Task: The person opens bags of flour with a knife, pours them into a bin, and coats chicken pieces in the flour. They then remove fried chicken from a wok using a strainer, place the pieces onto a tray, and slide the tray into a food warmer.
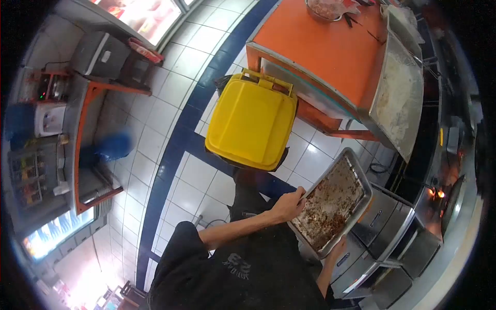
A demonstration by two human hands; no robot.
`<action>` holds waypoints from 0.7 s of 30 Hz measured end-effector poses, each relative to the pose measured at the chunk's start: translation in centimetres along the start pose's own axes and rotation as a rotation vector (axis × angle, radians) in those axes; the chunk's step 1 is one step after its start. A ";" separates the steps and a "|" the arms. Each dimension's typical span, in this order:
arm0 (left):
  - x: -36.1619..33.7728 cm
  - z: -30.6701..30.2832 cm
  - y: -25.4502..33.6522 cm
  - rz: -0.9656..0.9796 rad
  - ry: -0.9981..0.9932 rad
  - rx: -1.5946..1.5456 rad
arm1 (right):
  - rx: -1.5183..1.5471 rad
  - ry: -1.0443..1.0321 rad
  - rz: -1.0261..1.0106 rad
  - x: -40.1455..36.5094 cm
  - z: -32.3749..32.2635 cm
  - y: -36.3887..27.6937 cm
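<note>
A rectangular metal tray (330, 204) with brown crumbs and residue over its bottom is held in front of my body, tilted. My left hand (290, 205) is closed on the tray's rim at its left side. At the lower right edge, my right hand (337, 251) grips the same tray, its fingers partly hidden beneath it. A bin with a closed yellow lid (251, 121) stands on the floor beyond my left hand, apart from the tray.
An orange-topped table (320, 46) stands beyond the bin, with a bowl (324, 9) on it and a large metal tray (398, 98) at its right edge. Steel drawers (374, 217) and a lit flame (440, 194) are at right. Shelving (82, 139) stands at left on the tiled floor.
</note>
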State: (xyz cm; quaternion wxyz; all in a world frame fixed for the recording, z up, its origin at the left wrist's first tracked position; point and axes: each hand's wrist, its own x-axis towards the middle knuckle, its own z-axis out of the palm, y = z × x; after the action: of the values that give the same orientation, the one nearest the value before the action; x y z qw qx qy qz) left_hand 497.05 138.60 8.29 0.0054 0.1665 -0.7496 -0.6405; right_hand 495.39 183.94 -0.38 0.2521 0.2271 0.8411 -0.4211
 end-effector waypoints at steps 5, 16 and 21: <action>2.0 -0.3 -4.5 -0.069 -0.124 0.128 | 0.050 0.196 -0.070 -2.8 3.3 -3.2; -5.4 -11.0 -14.4 -0.283 0.097 0.496 | -0.090 -0.028 -0.205 -6.0 20.8 -13.8; -5.8 -17.2 -11.0 -0.323 0.269 0.386 | -0.166 -0.039 -0.293 -5.4 27.1 -21.0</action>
State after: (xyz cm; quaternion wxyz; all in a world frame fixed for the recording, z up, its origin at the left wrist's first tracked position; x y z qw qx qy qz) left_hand 508.96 122.26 2.00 -0.0291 0.3650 -0.8142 -0.4506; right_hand 493.40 149.38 1.39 0.2222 0.0722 0.8921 -0.3868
